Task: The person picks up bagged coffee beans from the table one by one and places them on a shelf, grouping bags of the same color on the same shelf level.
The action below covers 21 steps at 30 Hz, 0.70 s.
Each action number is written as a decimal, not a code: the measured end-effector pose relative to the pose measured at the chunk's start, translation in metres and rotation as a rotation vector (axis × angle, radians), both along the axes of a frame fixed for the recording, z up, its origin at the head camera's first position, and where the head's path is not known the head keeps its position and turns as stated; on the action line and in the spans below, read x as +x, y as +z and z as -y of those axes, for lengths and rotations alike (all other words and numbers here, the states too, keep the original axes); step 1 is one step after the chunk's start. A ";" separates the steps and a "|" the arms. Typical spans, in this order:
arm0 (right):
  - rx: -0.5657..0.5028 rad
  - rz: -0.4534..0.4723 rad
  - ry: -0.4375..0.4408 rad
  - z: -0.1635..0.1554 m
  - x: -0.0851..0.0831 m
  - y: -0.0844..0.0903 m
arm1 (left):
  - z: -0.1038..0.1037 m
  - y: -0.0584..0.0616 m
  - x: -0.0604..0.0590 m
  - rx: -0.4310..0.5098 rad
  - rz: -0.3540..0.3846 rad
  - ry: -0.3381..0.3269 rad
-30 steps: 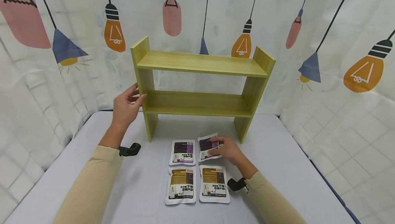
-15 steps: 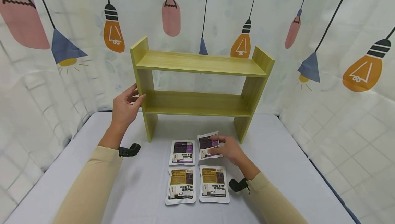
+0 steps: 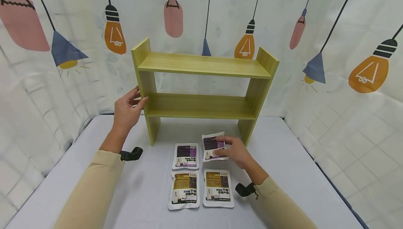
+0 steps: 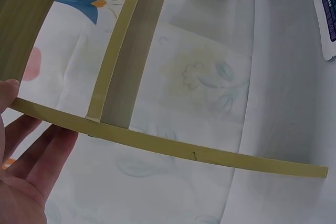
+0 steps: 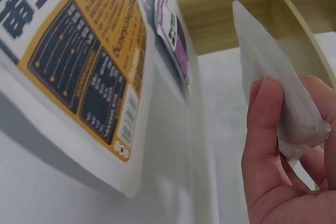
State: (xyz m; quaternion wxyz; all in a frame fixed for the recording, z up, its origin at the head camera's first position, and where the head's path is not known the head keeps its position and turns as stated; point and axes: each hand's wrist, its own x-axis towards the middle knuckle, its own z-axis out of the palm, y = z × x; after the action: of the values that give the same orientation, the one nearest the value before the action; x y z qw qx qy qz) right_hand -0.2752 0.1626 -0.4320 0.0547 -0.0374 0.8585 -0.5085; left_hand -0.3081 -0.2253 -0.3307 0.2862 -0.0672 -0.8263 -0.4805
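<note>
Beige sleeves frame a grey table (image 3: 299,159). Nearest lie two flat white pouches with yellow-brown labels (image 3: 201,189), side by side. Just beyond, the right hand (image 3: 235,151) pinches a white pouch with a purple label (image 3: 213,147) by its right edge — thumb on top, fingers curled beneath, the pouch tilted up off the cloth. A second purple-label pouch (image 3: 185,156) lies flat to its left. Farther back, the left hand (image 3: 126,110) rests with fingers nearly straight against the left upright of a yellow-green wooden two-tier shelf (image 3: 201,82) — both shelf boards bare. Behind hangs a white curtain printed with lamps (image 3: 346,29).
</note>
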 end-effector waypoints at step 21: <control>-0.102 0.019 0.047 -0.008 0.009 0.029 | 0.000 -0.001 -0.001 0.002 -0.010 0.002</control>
State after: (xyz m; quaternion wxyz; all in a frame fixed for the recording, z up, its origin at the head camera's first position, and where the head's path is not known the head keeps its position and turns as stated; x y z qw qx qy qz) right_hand -0.2658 0.1702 -0.4025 0.0727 -0.0555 0.8297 -0.5506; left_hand -0.3096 -0.2257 -0.3318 0.2908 -0.0685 -0.8243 -0.4809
